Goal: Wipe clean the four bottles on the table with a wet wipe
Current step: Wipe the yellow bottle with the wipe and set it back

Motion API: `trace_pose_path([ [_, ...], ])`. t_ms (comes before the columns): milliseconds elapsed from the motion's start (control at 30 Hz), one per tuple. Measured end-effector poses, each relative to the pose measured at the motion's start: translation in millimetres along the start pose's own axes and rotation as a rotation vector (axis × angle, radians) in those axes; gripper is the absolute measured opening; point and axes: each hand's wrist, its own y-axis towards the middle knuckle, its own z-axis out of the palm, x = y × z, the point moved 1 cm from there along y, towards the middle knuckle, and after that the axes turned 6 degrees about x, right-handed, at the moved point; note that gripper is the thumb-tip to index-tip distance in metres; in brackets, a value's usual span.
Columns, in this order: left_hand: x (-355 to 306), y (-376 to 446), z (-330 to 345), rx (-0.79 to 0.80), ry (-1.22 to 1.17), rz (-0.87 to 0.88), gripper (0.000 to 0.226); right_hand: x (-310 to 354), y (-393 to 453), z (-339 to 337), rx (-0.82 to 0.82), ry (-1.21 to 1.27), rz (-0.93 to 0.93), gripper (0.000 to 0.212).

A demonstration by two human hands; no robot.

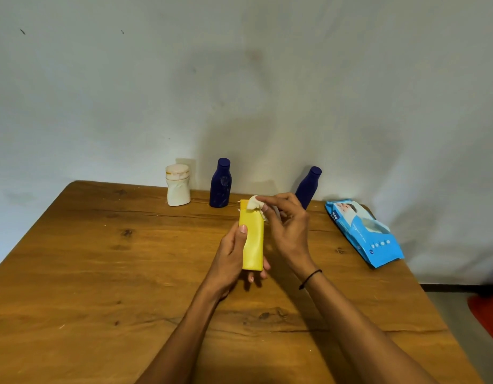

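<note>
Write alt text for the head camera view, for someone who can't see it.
Over a wooden table, the left hand holds a yellow bottle while the right hand presses a white wipe to its top. A white bottle and two blue bottles stand by the wall; a blue wipes pack lies right.

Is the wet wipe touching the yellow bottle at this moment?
Touching. The head view shows the wet wipe, pinched by the right hand, lying against the top of the yellow bottle, which the left hand holds.
</note>
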Motion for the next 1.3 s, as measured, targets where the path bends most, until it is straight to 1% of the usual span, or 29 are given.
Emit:
trace_pose_path([
  [67,0,0,-1,0.004,0.025,0.001,0.037,-2,-3,7,-0.083,0.064,0.055,0.019],
  [167,1,0,1,0.016,0.073,0.01,0.035,-7,-11,15,-0.235,0.128,0.201,0.02],
  [200,1,0,3,0.014,0.071,-0.004,0.036,-6,-16,17,-0.262,0.124,0.223,0.022],
  [233,2,-1,4,0.002,0.055,-0.026,0.038,-5,-20,17,-0.265,0.099,0.206,0.023],
  [300,3,-2,5,-0.036,0.01,-0.068,0.046,-3,-29,16,-0.182,0.018,0.1,0.026],
  [400,4,-4,2,-0.069,-0.076,-0.097,0.069,0,-41,13,0.019,-0.095,-0.042,0.027],
  [467,4,-5,1,-0.083,-0.161,-0.096,0.077,1,-48,10,0.128,-0.19,-0.141,0.03],
  [533,3,-5,0,-0.099,-0.244,-0.107,0.08,0,-55,4,0.238,-0.249,-0.227,0.033],
  [600,2,-4,-1,-0.105,-0.301,-0.135,0.079,0,-59,-5,0.345,-0.242,-0.241,0.03],
  [667,2,-4,-2,-0.085,-0.346,-0.19,0.08,0,-58,-14,0.414,-0.232,-0.219,0.026],
  [700,2,-4,-2,-0.066,-0.37,-0.219,0.081,0,-56,-16,0.42,-0.244,-0.212,0.025],
  [767,3,-4,-2,-0.023,-0.405,-0.246,0.076,-1,-47,-17,0.382,-0.285,-0.208,0.022],
  [900,0,-4,0,0.041,-0.401,-0.241,0.069,0,-23,-9,0.223,-0.332,-0.166,0.012],
  [967,0,-4,0,0.043,-0.404,-0.249,0.069,5,-11,-2,0.162,-0.337,-0.147,0.011],
  [1033,0,-4,0,0.042,-0.42,-0.249,0.068,11,-3,5,0.152,-0.348,-0.162,0.014],
  [1100,0,-5,0,0.023,-0.461,-0.234,0.066,16,-2,8,0.224,-0.348,-0.199,0.023],
  [1200,3,-3,0,-0.055,-0.514,-0.192,0.067,17,-11,8,0.4,-0.387,-0.286,0.032],
  [1233,6,-2,-1,-0.078,-0.527,-0.183,0.073,17,-17,8,0.447,-0.402,-0.301,0.034],
  [1300,11,0,-4,-0.118,-0.548,-0.177,0.095,14,-29,8,0.516,-0.395,-0.305,0.034],
])
